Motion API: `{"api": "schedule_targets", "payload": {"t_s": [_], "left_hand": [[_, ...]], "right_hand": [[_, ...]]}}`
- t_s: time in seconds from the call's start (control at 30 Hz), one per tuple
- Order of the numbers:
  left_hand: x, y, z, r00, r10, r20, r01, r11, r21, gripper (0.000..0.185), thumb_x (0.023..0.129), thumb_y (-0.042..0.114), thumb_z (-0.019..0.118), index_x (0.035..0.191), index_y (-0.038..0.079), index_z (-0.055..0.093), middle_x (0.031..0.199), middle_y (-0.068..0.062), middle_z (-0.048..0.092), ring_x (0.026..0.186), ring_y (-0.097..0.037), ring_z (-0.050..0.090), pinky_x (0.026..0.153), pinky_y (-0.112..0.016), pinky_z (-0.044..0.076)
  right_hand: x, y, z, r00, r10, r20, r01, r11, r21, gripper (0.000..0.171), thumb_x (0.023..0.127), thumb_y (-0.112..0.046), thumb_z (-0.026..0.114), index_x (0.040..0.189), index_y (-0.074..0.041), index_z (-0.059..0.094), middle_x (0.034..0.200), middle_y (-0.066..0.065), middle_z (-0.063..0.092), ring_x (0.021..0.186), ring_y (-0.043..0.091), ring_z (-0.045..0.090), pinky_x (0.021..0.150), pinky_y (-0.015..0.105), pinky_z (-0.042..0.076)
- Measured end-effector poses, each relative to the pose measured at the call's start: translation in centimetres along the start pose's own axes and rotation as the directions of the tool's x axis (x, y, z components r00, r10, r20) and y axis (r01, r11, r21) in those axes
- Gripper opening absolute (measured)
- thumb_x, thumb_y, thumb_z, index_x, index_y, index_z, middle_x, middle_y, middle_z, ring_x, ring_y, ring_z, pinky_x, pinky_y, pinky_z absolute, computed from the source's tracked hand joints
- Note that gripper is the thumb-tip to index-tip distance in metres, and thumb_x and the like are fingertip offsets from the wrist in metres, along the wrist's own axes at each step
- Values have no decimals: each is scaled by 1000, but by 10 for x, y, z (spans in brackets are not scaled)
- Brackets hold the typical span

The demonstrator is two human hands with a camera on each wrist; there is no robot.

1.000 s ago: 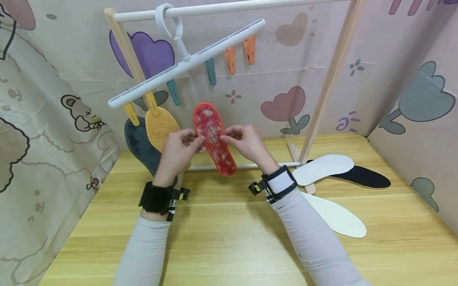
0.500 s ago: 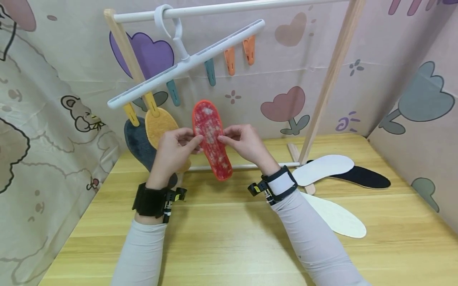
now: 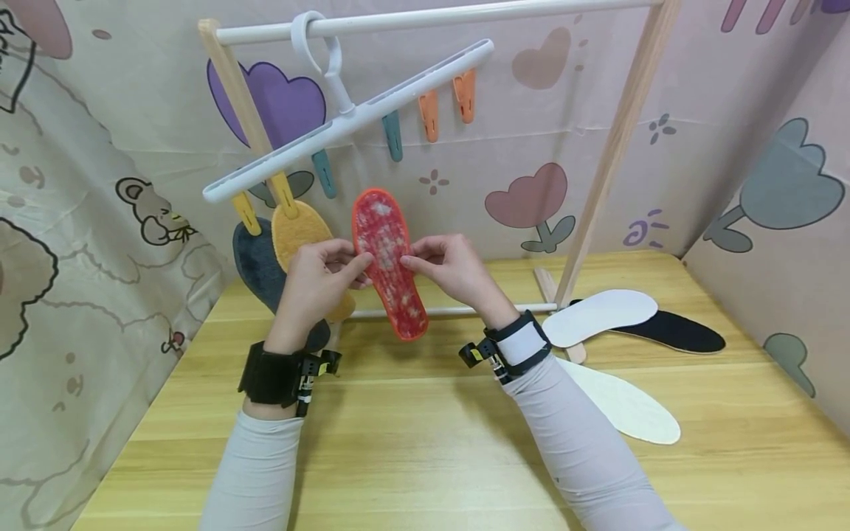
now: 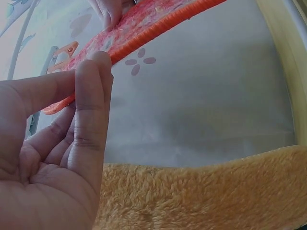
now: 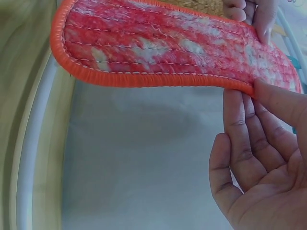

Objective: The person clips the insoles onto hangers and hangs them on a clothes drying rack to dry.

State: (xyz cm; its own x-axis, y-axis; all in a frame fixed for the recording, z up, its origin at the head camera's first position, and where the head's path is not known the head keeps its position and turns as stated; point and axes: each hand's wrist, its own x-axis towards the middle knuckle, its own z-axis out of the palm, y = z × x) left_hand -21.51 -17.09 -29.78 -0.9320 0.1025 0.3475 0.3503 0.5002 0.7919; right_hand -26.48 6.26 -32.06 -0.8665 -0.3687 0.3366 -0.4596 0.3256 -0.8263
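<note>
A red and white insole with stitched rows and an orange edge is held up in front of the rack. My left hand pinches its left edge between thumb and fingers. On the opposite edge my right hand pinches it the same way, thumb on the near face. To the left, a fuzzy yellow insole and a dark insole hang from yellow clips. In the left wrist view the yellow pile lies just beyond my left hand.
A white hanger tilts down leftward from the rack's top bar. Teal clips and orange clips on it hold nothing. At right, a white insole, a black insole and a cream insole lie on the table.
Both hands still pinch the red insole. It has shifted slightly left and a little lower, and the left wrist has moved left and down.
</note>
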Motion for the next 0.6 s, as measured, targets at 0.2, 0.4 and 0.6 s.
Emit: {"api": "schedule_targets", "payload": {"t_s": [0.2, 0.4, 0.6], "left_hand": [[-1, -1, -1, 1000, -2, -1, 2, 1000, -6, 26, 106, 22, 71, 114, -2, 77, 102, -22, 79, 73, -4, 75, 73, -24, 65], [0, -5, -4, 1000, 4, 5, -4, 1000, -5, 26, 106, 22, 72, 113, -2, 77, 101, -22, 79, 73, -5, 76, 73, -23, 65], [-2, -10, -10, 1000, -11, 7, 11, 1000, 18, 23, 105, 19, 72, 113, -1, 76, 102, -21, 79, 74, -4, 75, 71, -21, 64]], "right_hand": [[1, 2, 1, 1000, -3, 17, 2, 1000, 22, 21, 103, -20, 75, 114, -4, 80, 108, 12, 82, 95, 21, 80, 90, 37, 65], [2, 4, 3, 1000, 2, 30, -4, 999, 54, 20, 102, -19, 76, 114, -4, 80, 108, 13, 82, 96, 21, 80, 90, 38, 66], [2, 4, 8, 998, 0, 60, -5, 996, 86, 19, 102, -19, 76, 113, -3, 80, 108, 12, 81, 95, 23, 79, 90, 38, 65]]}}
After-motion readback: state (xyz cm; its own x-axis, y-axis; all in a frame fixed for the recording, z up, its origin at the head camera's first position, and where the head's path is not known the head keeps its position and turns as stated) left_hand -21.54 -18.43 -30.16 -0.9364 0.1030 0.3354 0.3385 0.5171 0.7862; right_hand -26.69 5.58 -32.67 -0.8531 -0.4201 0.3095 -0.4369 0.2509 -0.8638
